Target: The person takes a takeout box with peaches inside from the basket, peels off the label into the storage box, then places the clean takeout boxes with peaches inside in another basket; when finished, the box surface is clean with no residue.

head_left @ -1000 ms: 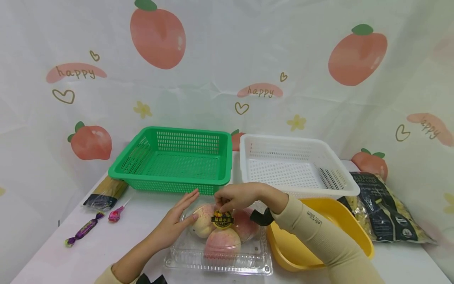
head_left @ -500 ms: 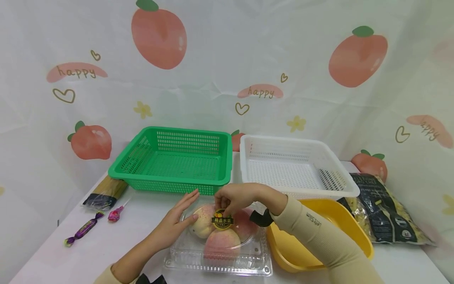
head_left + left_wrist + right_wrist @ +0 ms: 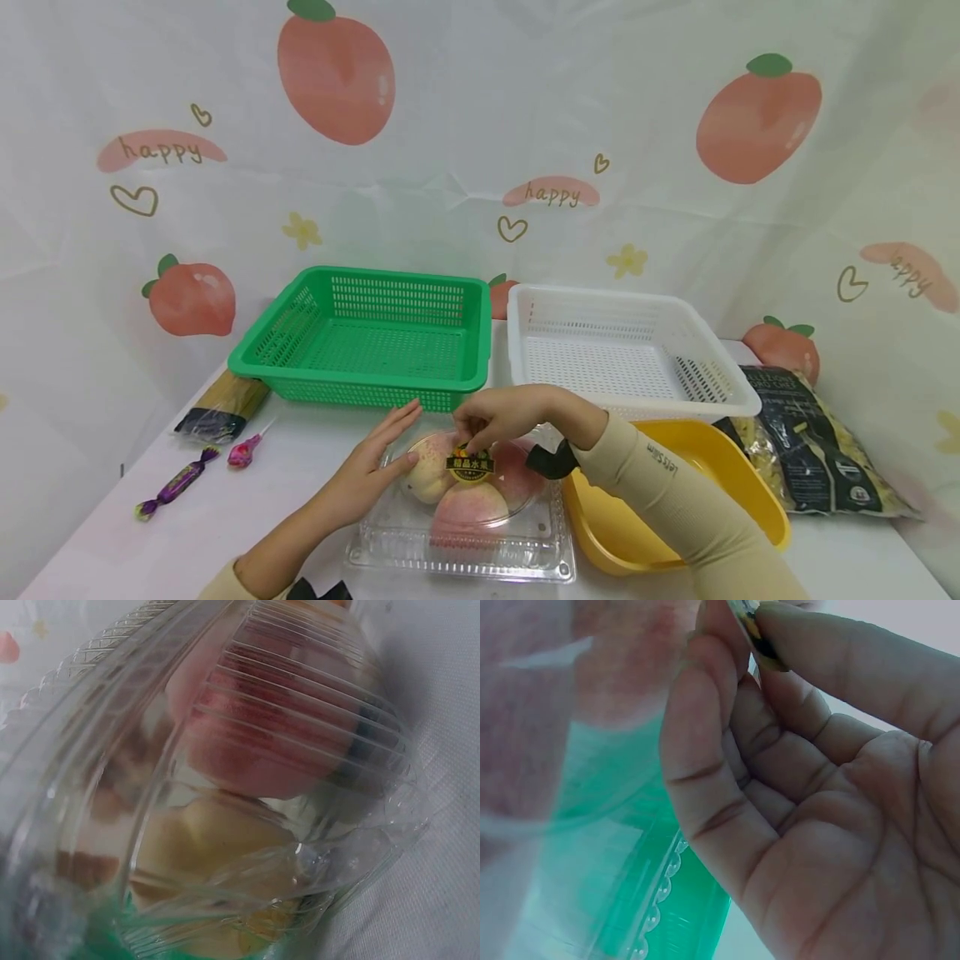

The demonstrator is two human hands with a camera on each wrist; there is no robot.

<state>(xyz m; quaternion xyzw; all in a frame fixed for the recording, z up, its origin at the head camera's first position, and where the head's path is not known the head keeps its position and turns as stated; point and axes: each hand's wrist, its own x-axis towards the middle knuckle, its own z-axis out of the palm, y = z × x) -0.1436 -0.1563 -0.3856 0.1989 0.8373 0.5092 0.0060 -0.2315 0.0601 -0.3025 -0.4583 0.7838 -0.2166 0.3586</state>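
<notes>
A clear plastic clamshell box (image 3: 525, 550) sits at the table's front middle, with peaches (image 3: 471, 510) inside. On its lid is a round black-and-gold sticker (image 3: 470, 467). My right hand (image 3: 504, 414) pinches the sticker's upper edge between thumb and fingertips; in the right wrist view the sticker (image 3: 765, 646) stands edge-on beside the thumb. My left hand (image 3: 375, 462) rests at the box's left side, fingers extended and thumb on the lid. The left wrist view shows the ribbed box wall (image 3: 277, 727) and the peaches behind it, not the hand.
Behind the box stand a green basket (image 3: 360, 392) and a white basket (image 3: 637, 404). A yellow basin (image 3: 622, 533) is close on the right, beside a black food bag (image 3: 817, 450). At left lie a wrapped candy (image 3: 177, 483), a lollipop (image 3: 243, 454) and a packet of sticks (image 3: 225, 408).
Both hands stay nearly in place. The right thumb and fingertips shift slightly at the sticker's upper edge.
</notes>
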